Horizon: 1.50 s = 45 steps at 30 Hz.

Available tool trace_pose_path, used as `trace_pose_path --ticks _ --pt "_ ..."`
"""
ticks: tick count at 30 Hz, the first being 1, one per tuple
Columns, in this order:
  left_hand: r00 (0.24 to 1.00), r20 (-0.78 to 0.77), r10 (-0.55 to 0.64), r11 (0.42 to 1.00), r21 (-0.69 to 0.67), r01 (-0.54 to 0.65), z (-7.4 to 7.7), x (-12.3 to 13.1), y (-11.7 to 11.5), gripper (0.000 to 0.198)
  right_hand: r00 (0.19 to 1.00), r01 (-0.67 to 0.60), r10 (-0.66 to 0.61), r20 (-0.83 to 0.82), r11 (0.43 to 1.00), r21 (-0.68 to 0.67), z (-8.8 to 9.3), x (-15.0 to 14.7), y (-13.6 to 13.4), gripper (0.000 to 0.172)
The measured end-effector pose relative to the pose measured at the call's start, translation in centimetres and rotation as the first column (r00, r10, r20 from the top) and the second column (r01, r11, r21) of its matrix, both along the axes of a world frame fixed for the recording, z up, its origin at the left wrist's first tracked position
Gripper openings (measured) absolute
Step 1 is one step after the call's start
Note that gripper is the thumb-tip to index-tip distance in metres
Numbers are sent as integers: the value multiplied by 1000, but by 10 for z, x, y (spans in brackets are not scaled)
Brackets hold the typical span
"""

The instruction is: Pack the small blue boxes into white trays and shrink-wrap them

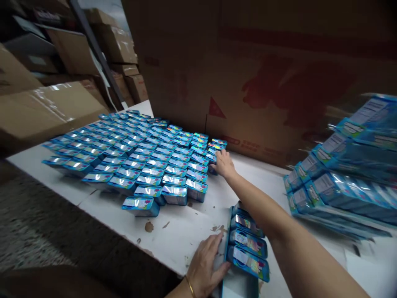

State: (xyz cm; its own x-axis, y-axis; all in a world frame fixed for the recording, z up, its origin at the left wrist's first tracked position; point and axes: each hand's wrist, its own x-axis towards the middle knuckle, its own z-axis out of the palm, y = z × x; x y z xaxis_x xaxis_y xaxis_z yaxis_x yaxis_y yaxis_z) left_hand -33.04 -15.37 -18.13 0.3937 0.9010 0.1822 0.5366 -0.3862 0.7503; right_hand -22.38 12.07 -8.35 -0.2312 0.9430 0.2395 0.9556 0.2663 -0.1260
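My right hand (224, 164) reaches out to the right edge of a large group of small blue packs (174, 191). Its fingers close around a blue pack (211, 157), partly hidden by the hand. Near the table's front edge, my left hand (205, 261) rests with fingers apart beside an open display box (227, 244), its thumb against the box's side. Several blue packs (248, 242) stand in a row inside that box, and its near end shows bare bottom. My right forearm covers part of the box's far end.
Wrapped stacks of filled blue boxes (328, 186) rise at the right, blurred. A huge cardboard carton (186, 62) stands behind the white table (180, 221). More cartons (52, 103) are piled at the left, near a dark metal post (96, 49).
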Motion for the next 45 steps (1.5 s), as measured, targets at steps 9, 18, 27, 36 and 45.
trace_pose_path --ticks 9,18,27,36,45 --pt "1000 -8 2 999 38 -2 -6 2 3 68 995 -102 101 -14 990 -97 4 1 5 80" --pt "997 66 -50 994 104 43 6 9 14 60 923 -226 253 -289 966 124 126 134 -184 85" --pt "993 106 -53 993 113 41 5 7 -25 52 879 -389 364 -308 921 -22 52 118 -338 85" --pt "991 130 -35 997 66 26 9 8 -52 55 973 -198 196 -117 980 0 13 97 -359 76" --pt "998 40 -52 988 150 45 3 8 -51 51 981 -180 182 69 983 -27 14 76 -347 91"
